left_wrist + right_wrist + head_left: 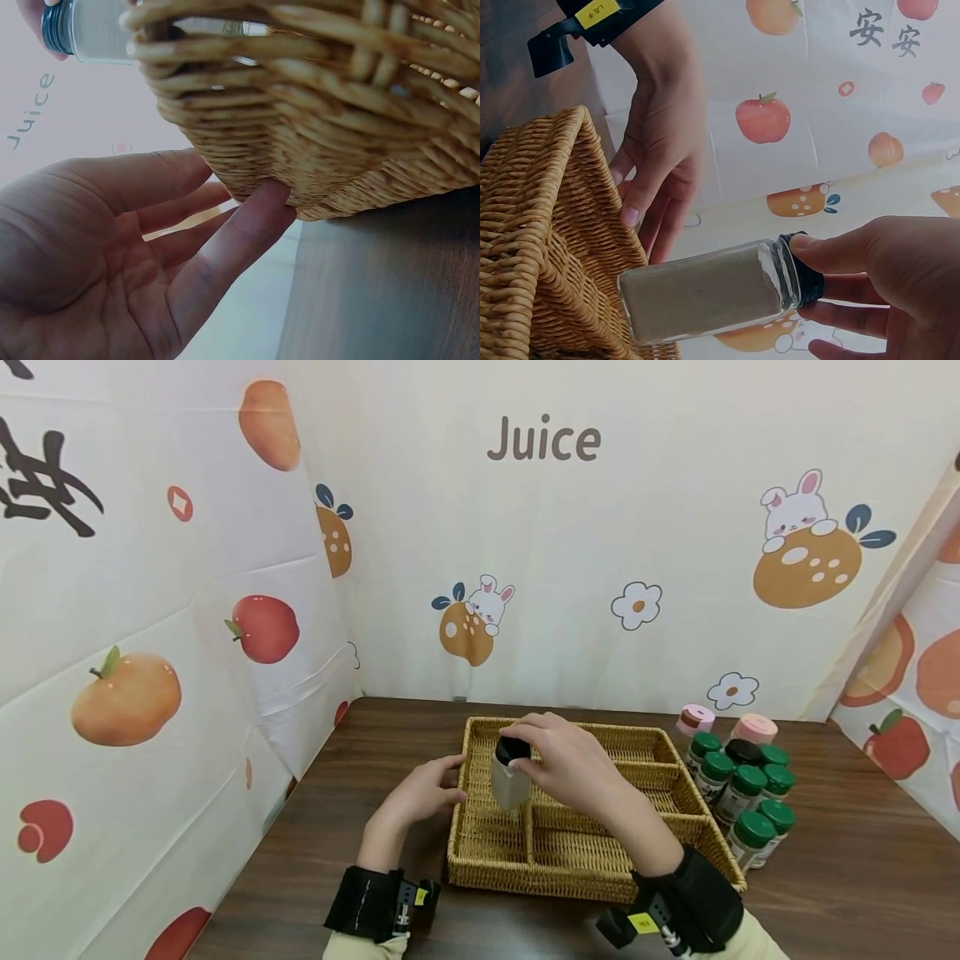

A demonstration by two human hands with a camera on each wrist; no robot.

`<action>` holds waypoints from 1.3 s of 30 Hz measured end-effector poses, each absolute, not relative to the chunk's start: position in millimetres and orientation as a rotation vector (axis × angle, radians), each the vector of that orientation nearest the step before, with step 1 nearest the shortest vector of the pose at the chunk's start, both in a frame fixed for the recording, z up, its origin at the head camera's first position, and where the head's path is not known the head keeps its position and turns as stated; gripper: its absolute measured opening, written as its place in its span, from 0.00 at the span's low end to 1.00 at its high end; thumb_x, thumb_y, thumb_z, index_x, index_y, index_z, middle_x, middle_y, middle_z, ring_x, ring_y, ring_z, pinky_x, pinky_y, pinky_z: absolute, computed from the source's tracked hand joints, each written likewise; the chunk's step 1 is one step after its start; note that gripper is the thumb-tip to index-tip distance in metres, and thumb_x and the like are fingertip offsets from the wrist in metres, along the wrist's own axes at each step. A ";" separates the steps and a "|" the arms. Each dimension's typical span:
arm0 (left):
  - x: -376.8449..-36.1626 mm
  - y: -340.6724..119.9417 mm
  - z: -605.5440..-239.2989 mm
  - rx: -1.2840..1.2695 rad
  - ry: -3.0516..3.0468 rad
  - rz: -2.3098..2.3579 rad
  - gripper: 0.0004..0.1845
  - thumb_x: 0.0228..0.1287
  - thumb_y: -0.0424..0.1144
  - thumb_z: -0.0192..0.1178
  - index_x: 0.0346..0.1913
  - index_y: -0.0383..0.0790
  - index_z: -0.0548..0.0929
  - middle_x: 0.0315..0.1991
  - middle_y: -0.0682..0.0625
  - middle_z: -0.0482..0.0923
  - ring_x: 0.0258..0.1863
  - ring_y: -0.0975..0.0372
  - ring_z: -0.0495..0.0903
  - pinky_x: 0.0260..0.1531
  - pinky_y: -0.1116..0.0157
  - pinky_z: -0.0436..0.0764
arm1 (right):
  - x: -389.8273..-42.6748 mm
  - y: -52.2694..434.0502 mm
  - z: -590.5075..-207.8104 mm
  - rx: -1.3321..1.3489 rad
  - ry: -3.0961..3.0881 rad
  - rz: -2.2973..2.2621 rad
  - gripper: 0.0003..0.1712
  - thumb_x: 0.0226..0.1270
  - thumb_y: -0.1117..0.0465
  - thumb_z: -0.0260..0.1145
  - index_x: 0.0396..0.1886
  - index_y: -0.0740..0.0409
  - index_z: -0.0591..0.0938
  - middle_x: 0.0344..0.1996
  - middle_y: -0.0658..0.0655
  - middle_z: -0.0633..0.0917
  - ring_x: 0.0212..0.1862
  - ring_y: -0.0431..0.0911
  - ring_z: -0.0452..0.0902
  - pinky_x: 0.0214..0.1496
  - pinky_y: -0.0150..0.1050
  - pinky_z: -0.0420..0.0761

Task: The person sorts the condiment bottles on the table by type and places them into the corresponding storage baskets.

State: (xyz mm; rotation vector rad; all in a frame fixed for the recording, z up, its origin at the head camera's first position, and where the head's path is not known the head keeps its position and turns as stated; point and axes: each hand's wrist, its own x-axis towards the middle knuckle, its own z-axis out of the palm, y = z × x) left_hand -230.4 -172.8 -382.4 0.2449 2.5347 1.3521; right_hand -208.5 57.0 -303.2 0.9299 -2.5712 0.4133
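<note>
A glass spice jar point(511, 777) with a black cap and pale powder hangs over the left compartment of a wicker tray point(480, 852). My right hand point(558, 760) pinches the jar by its cap; in the right wrist view the jar point(705, 291) lies sideways with my right-hand fingers point(840, 251) curled round the cap. My left hand point(423, 793) rests with straight fingers against the tray's left wall. In the left wrist view the left-hand fingers point(232, 240) touch the wicker tray point(322, 127), and the jar point(86, 30) shows at the top left.
Several green-capped spice jars point(742, 802) stand in a cluster right of the tray, with one black-capped jar point(742, 752) and two pink-lidded jars point(696, 718) behind them. Printed backdrop walls close in the brown table point(847, 868) at the back and both sides.
</note>
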 end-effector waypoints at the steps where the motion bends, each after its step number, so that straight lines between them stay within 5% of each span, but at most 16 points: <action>1: -230.6 -173.1 -382.3 0.241 2.536 1.348 0.33 0.69 0.29 0.60 0.75 0.37 0.64 0.65 0.33 0.74 0.57 0.47 0.82 0.45 0.55 0.86 | -209.4 56.1 -303.4 0.929 -2.569 0.416 0.24 0.60 0.54 0.75 0.57 0.51 0.84 0.54 0.52 0.86 0.55 0.48 0.83 0.50 0.45 0.84; 39: -230.8 -173.2 -382.6 0.272 2.534 1.346 0.33 0.70 0.28 0.59 0.75 0.36 0.64 0.66 0.34 0.73 0.60 0.47 0.79 0.46 0.54 0.85 | -244.0 35.8 -319.9 0.776 -2.661 0.425 0.22 0.62 0.56 0.74 0.56 0.47 0.85 0.50 0.52 0.87 0.50 0.50 0.84 0.46 0.47 0.84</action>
